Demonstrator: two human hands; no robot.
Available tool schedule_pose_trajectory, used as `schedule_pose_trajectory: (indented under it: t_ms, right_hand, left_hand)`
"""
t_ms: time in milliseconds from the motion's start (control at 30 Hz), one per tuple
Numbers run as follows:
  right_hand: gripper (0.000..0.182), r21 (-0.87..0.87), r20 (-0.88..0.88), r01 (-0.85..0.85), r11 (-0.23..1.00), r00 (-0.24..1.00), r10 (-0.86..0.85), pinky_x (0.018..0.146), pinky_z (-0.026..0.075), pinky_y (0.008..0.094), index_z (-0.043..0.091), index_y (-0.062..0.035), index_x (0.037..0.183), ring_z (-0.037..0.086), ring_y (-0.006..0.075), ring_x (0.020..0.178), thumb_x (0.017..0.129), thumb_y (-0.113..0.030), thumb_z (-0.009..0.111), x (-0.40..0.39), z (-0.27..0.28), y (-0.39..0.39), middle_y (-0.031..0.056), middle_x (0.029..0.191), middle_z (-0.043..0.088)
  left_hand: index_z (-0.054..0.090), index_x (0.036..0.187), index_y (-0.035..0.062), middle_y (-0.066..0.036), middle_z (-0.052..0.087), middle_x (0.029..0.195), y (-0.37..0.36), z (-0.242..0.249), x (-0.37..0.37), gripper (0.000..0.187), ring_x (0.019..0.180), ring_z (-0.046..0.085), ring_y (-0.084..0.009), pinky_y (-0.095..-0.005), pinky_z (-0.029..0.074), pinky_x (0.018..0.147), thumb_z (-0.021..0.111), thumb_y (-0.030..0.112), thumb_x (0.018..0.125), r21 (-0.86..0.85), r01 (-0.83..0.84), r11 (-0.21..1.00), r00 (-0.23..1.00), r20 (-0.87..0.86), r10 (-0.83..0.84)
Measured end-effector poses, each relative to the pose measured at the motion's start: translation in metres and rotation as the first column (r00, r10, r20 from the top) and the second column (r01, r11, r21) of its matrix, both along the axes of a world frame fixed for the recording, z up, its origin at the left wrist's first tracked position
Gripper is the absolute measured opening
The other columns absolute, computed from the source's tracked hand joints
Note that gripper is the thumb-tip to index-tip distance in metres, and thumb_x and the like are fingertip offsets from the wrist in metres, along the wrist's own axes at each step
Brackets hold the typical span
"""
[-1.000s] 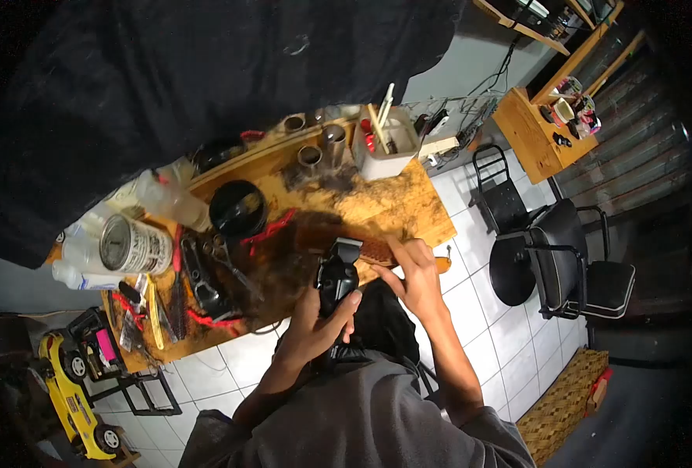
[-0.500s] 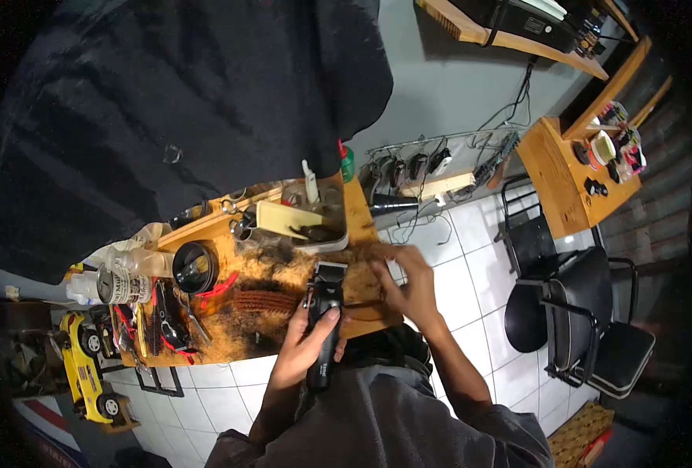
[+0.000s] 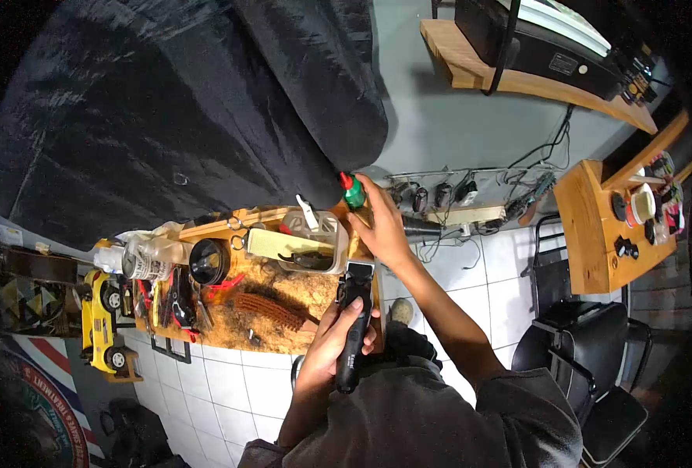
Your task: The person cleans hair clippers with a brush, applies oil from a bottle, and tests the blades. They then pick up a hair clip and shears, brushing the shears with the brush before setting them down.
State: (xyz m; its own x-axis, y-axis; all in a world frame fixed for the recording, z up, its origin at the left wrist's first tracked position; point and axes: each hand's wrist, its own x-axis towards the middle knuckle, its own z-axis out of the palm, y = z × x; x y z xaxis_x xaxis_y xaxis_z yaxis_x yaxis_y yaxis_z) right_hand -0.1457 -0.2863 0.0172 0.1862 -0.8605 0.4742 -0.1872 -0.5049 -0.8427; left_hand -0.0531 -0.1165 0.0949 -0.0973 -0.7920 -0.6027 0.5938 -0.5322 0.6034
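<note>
My left hand (image 3: 330,341) is wrapped round a black hair clipper (image 3: 353,335), held upright with its metal blade at the top, over the table's near edge. Farther forward, my right hand (image 3: 381,222) reaches to a small green bottle with a red tip (image 3: 353,190) at the back right of the wooden table (image 3: 283,296). Its fingers lie against the bottle's right side, and the thumb is apart from them, below it. Left of that hand sits a clear plastic tub (image 3: 334,248) with a pale yellow block (image 3: 283,246) and a white-handled tool (image 3: 307,212).
A brown brush (image 3: 272,310), a black bowl (image 3: 209,262) and a jar (image 3: 147,260) stand or lie on the hair-strewn table. Dark cloth (image 3: 182,117) hangs behind. Clippers and cables hang on a wall rack (image 3: 470,171); black chairs (image 3: 587,343) stand right.
My right hand has moved forward from beside the clipper to the green bottle. The clipper has shifted right with my left hand, and the camera view has moved.
</note>
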Motion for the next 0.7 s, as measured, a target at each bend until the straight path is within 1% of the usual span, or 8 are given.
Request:
schedule_pose_trajectory:
  t_ms: [133,333,433,500,533,633,667,700]
  right_hand:
    - [0.067,0.040,0.008,-0.017,0.999,1.000,0.017,0.099,0.039,0.0418,0.037,-0.0037,0.137,0.047,0.0402,0.118,0.076,-0.002,0.066,0.001,-0.003,-0.005,0.0224,0.129,0.048]
    - [0.073,-0.043,0.026,-0.074,0.996,0.997,0.075,0.101,0.038,0.0435,0.035,-0.0010,0.138,0.046,0.0419,0.119,0.070,0.002,0.062,0.001,-0.007,-0.013,0.0255,0.129,0.047]
    - [0.070,-0.088,-0.015,-0.054,0.995,0.998,0.053,0.096,0.040,0.0411,0.040,-0.0043,0.135,0.051,0.0397,0.113,0.070,-0.001,0.066,-0.002,-0.012,-0.025,0.0221,0.122,0.052]
    - [0.064,-0.027,-0.052,-0.087,0.996,0.995,0.085,0.093,0.042,0.0415,0.046,-0.0020,0.129,0.052,0.0398,0.108,0.069,-0.004,0.069,-0.008,-0.009,-0.029,0.0216,0.116,0.054]
    - [0.059,-0.089,-0.088,-0.042,0.995,0.996,0.034,0.086,0.044,0.0405,0.049,-0.0006,0.122,0.055,0.0362,0.099,0.068,-0.007,0.073,-0.011,-0.007,-0.031,0.0197,0.108,0.055]
    - [0.058,-0.037,-0.083,0.006,0.999,0.996,-0.009,0.079,0.046,0.0373,0.050,-0.0001,0.119,0.055,0.0321,0.089,0.067,-0.010,0.075,-0.019,-0.007,-0.022,0.0182,0.102,0.055]
    - [0.058,-0.099,-0.076,0.051,0.994,0.995,-0.059,0.076,0.046,0.0349,0.051,-0.0001,0.117,0.055,0.0281,0.084,0.067,-0.013,0.077,-0.022,-0.007,-0.017,0.0155,0.097,0.057]
    - [0.058,-0.094,-0.081,0.064,0.993,0.994,-0.072,0.076,0.046,0.0349,0.051,-0.0001,0.117,0.055,0.0281,0.084,0.067,-0.013,0.077,-0.027,-0.009,-0.009,0.0155,0.097,0.057]
  left_hand:
    - [0.041,0.110,0.0007,-0.013,0.056,0.093,-0.006,-0.001,-0.005,0.034,0.057,0.053,-0.0151,-0.0282,0.043,0.044,0.055,0.028,0.095,0.029,-0.022,0.999,0.999,0.049,0.021]
    - [0.042,0.108,-0.0004,-0.011,0.055,0.090,-0.009,-0.002,-0.009,0.034,0.057,0.052,-0.0138,-0.0277,0.043,0.044,0.055,0.028,0.095,0.032,0.014,0.999,0.999,0.051,-0.015]
    - [0.043,0.109,0.0013,-0.011,0.056,0.092,-0.008,-0.002,-0.011,0.035,0.057,0.052,-0.0143,-0.0266,0.043,0.044,0.056,0.031,0.094,0.029,0.014,0.999,0.996,0.092,-0.017]
    - [0.044,0.109,0.0030,-0.011,0.057,0.095,-0.006,-0.004,-0.010,0.037,0.058,0.053,-0.0152,-0.0257,0.044,0.043,0.057,0.033,0.093,0.012,0.018,1.000,0.991,0.133,-0.019]
    - [0.044,0.110,0.0031,-0.011,0.057,0.095,-0.006,-0.005,-0.008,0.037,0.058,0.053,-0.0151,-0.0260,0.044,0.043,0.057,0.033,0.093,0.012,0.014,1.000,0.993,0.121,-0.015]
    - [0.043,0.111,0.0032,-0.011,0.057,0.095,-0.006,-0.005,-0.005,0.037,0.058,0.052,-0.0152,-0.0266,0.043,0.044,0.057,0.032,0.093,0.013,0.029,0.999,0.994,0.107,-0.030]
    - [0.043,0.112,0.0033,-0.011,0.058,0.096,-0.005,-0.005,-0.003,0.037,0.058,0.052,-0.0153,-0.0270,0.043,0.044,0.057,0.032,0.093,0.018,0.038,0.999,0.993,0.109,-0.040]
    - [0.043,0.112,0.0033,-0.011,0.058,0.096,-0.003,-0.004,-0.001,0.037,0.058,0.052,-0.0153,-0.0270,0.043,0.044,0.057,0.032,0.093,0.023,0.052,0.998,0.993,0.105,-0.054]
